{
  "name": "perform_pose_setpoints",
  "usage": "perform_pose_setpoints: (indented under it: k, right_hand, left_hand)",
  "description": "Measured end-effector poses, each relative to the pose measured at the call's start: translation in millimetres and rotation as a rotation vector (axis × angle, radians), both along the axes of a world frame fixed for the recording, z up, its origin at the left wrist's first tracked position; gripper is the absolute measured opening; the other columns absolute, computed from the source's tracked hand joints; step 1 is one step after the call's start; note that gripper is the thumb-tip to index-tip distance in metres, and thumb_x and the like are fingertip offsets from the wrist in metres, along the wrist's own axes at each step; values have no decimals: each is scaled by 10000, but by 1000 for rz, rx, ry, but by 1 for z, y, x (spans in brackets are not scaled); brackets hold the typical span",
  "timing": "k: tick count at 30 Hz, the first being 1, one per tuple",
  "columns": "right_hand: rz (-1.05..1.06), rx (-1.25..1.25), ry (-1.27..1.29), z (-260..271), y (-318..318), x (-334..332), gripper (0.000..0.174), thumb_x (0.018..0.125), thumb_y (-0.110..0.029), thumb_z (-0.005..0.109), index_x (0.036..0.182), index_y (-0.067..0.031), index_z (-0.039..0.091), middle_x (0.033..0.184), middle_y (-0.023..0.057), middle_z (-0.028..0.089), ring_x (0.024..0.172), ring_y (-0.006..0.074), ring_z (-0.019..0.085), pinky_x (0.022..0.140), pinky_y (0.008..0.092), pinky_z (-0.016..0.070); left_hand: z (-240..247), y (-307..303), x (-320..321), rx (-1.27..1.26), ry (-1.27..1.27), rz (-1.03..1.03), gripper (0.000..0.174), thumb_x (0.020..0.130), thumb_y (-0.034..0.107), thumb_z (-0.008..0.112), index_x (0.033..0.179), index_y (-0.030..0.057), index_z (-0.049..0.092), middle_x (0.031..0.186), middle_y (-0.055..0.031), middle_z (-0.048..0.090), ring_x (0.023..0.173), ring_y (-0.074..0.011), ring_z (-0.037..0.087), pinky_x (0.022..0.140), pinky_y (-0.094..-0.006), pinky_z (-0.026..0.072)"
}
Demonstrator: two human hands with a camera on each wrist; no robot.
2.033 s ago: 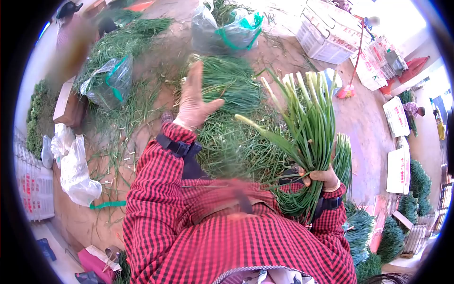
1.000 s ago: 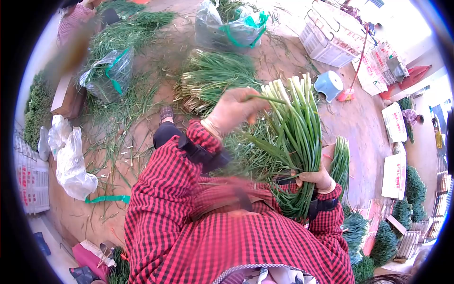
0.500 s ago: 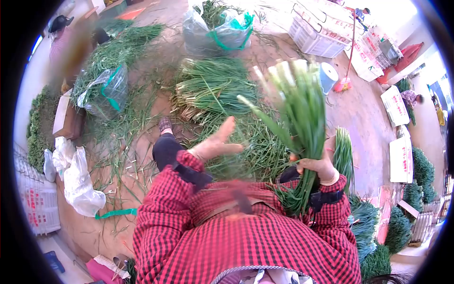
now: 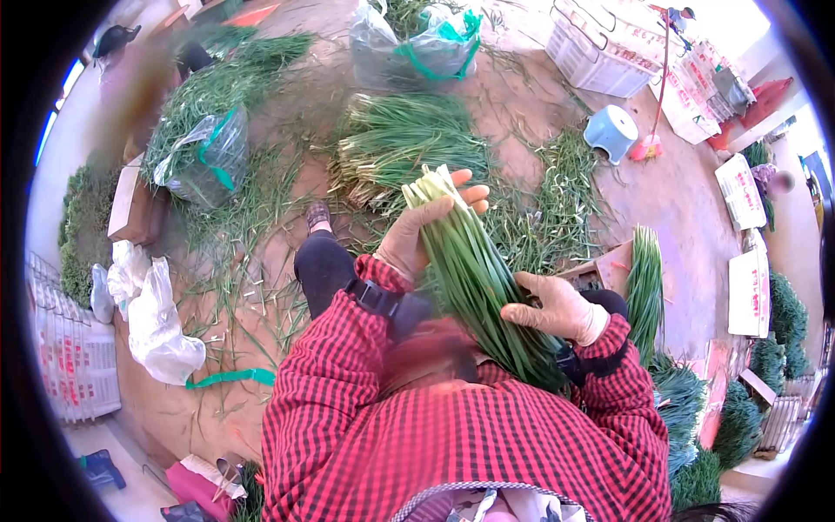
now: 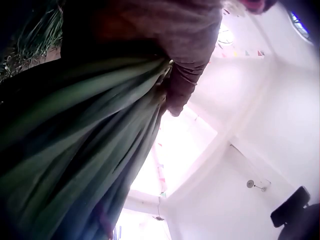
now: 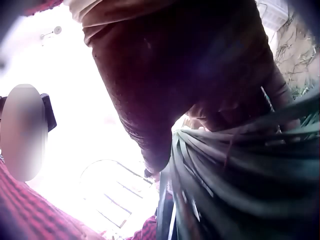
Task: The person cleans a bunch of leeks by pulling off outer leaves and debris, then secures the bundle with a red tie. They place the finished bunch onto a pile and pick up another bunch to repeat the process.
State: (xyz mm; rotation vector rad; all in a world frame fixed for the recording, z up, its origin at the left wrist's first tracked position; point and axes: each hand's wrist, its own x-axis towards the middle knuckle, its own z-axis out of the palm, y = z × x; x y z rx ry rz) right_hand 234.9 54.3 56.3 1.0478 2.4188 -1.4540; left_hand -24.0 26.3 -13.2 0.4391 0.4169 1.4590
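In the head view, a bundle of long green stalks with white ends (image 4: 474,265) lies slanted before the torso. The gloved left hand (image 4: 413,230) grips it near the white ends, thumb across the front and fingertips showing on the far side. Lower down, the gloved right hand (image 4: 561,309) holds the leafy part between thumb and fingers; some of its fingers are hidden. The left wrist view shows the left hand (image 5: 155,35) dark above the leaves (image 5: 85,130). In the right wrist view, the right hand (image 6: 175,65) is around the leaves (image 6: 240,170).
A stalk pile (image 4: 409,143) and loose leaves (image 4: 561,204) lie on the floor ahead. Filled plastic bags (image 4: 417,56), a blue stool (image 4: 611,132) and white crates (image 4: 600,65) stand beyond. An upright bundle (image 4: 644,291) is at the right; another person (image 4: 122,65) is upper left.
The bundle has tilted leftward and lowered from upright in the right hand. The left hand, empty half a second ago, has taken hold near the white ends; the right hand's grip has loosened.
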Motion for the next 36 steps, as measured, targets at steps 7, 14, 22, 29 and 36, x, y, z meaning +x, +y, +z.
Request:
perform_pose_setpoints:
  k: [7, 14, 22, 29, 36]
  right_hand:
    - [-19, 681, 681, 28, 51, -50, 649, 869, -261, 757, 1411, -16, 496, 1338, 200, 587, 1227, 322, 586, 1030, 378, 460]
    - [164, 235, 428, 51, 65, -106, 700, 853, -426, 728, 1409, -54, 525, 1286, 135, 656, 1181, 231, 633, 1024, 331, 464]
    - [53, -30, 94, 19, 73, -51, 559, 874, -154, 614, 1387, 42, 506, 1188, 120, 661, 1075, 163, 603, 998, 310, 462]
    - [-13, 76, 101, -13, 110, -14, 447, 894, -128, 622, 1337, -64, 611, 1019, 61, 728, 872, 121, 651, 825, 276, 527]
    - [21, 873, 618, 24, 66, -38, 420, 780, -232, 733, 1191, -159, 686, 1434, 137, 512, 1318, 365, 490, 1105, 480, 391]
  left_hand:
    - [19, 4, 10, -4, 202, -207, 569, 873, 230, 723, 1355, 11, 515, 1197, -116, 666, 1047, -198, 666, 930, -361, 541]
    - [11, 8, 20, 136, 311, 11, 376, 938, 241, 663, 1245, 36, 593, 1058, -76, 687, 989, -188, 679, 863, -342, 566]
    - [72, 21, -63, -6, 327, 225, 313, 975, 258, 630, 1178, 20, 610, 1149, -159, 683, 1032, -264, 670, 949, -409, 547]
    - [91, 10, -83, -57, 420, 396, 278, 962, 202, 661, 1146, -2, 614, 1110, -165, 701, 949, -230, 697, 815, -368, 598]
    - [92, 20, -68, -174, 516, 486, 211, 902, 131, 703, 1040, -27, 684, 993, -127, 722, 847, -199, 695, 749, -334, 579]
